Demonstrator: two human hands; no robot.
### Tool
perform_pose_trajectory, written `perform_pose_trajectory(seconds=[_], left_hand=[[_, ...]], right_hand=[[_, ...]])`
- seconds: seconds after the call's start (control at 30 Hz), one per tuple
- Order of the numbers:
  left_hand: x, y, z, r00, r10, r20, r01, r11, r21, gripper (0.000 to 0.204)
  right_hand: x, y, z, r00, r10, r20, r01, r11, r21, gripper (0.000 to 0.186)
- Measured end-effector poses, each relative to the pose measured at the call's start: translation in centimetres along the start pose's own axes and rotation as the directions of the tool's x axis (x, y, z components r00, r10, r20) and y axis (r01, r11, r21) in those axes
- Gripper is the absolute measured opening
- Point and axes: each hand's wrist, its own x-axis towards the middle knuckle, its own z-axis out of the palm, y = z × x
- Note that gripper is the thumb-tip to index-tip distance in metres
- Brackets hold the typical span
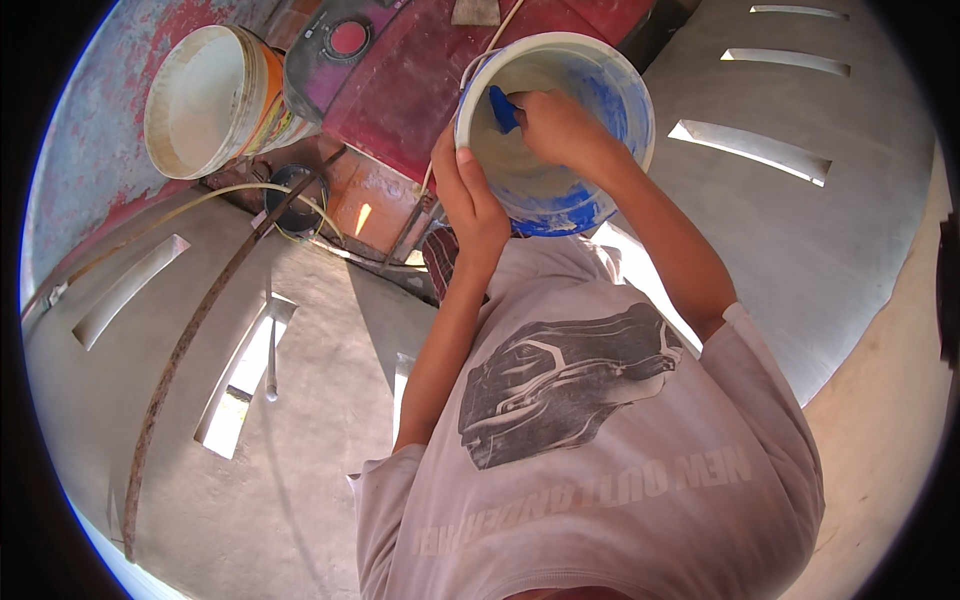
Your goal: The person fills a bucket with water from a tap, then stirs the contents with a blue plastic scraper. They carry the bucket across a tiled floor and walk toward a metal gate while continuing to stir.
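Note:
A blue-and-white bucket, smeared with pale residue, is tilted toward me at the top centre, just above my shirt front. My left hand grips its left side, fingers along the rim. My right hand is inside it, closed on a small blue tool, perhaps a scraper, against the inner wall. What the tool's far end touches is hard to make out. Behind the bucket is a dusty red machine with a round knob.
A white bucket stands at upper left. Below it are a small dark pot, a hose and a long rusty rod. Grey curved surfaces with slots flank me on both sides. A peeling wall is at far left.

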Motion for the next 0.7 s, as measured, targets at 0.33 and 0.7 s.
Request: perform_pose_trajectory(seconds=[0.33, 0.7], left_hand=[[0.0, 0.2, 0.0, 1.000, 0.004, -0.022, -0.004, 1.000, -0.013, 0.046], [0.2, 0.1, 0.3, 0.999, 0.017, -0.036, -0.017, 1.000, 0.002, 0.048]], right_hand=[[-1.7, 2.1, -1.1, 0.976, 0.012, -0.218, -0.097, 0.917, -0.386, 0.016], [-3.6, 0.6, -0.6, 0.958, 0.160, 0.240, -0.039, 0.896, -0.441, 0.017]])
